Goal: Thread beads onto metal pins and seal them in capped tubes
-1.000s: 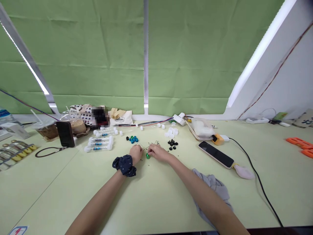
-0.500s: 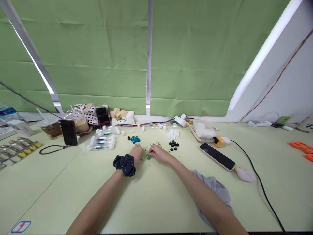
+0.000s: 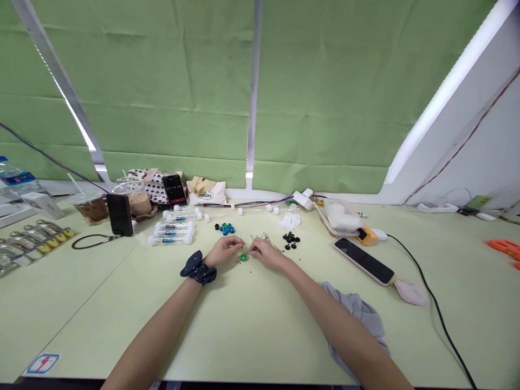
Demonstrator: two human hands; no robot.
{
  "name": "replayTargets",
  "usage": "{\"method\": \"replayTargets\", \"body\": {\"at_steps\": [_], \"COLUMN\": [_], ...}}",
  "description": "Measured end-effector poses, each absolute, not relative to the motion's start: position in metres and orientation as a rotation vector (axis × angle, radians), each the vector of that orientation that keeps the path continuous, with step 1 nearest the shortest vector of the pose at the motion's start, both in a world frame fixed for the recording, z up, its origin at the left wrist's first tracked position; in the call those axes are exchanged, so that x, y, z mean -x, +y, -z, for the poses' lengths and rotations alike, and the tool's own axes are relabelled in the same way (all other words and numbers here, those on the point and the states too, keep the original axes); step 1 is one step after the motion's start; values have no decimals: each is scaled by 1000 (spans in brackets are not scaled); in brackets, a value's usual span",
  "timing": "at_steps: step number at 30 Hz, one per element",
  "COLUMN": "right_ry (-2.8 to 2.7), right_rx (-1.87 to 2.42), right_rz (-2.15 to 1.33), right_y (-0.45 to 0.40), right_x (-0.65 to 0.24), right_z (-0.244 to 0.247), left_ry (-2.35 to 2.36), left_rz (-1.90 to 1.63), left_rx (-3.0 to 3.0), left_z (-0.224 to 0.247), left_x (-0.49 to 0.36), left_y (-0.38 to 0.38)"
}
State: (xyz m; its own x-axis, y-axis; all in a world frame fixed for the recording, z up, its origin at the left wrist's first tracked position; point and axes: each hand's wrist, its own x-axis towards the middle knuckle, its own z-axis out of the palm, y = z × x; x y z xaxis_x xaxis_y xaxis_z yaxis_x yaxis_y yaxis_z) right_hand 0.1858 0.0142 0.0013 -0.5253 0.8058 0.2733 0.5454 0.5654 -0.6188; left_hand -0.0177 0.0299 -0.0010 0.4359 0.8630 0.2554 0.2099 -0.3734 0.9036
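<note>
My left hand, with a dark dotted scrunchie round its wrist, has its fingertips pinched on a thin wire-like piece that stands up from them. Facing it, my right hand has its fingers curled together near the table; what they hold, if anything, is hidden. Between the two hands, slightly nearer me, is a small shiny green ball. Thin metal pieces lie just behind my right hand. Tiny dark bits are scattered on the table by the fingers.
Blue and green balls, black caps and white caps lie behind the hands. Clear tubes are at left, beside a standing black device. A phone, a grey cloth and a black cable are at right.
My left hand has turned, its fingertips now pointing right at the thin piece. The right fingers have come slightly away from the green ball. The view has shifted a little.
</note>
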Motion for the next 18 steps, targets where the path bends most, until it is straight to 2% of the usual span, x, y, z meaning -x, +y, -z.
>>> {"method": "replayTargets", "body": {"at_steps": [8,18], "right_ry": [-2249,-2269], "right_rx": [1104,1091], "right_rz": [-667,-640], "right_y": [14,13], "right_x": [-186,-185], "right_z": [-1,-3], "left_ry": [880,864], "left_rz": [-829,-821], "left_rx": [-1798,-1855], "left_z": [-3,-6], "left_x": [20,20], "left_y": [24,23]}}
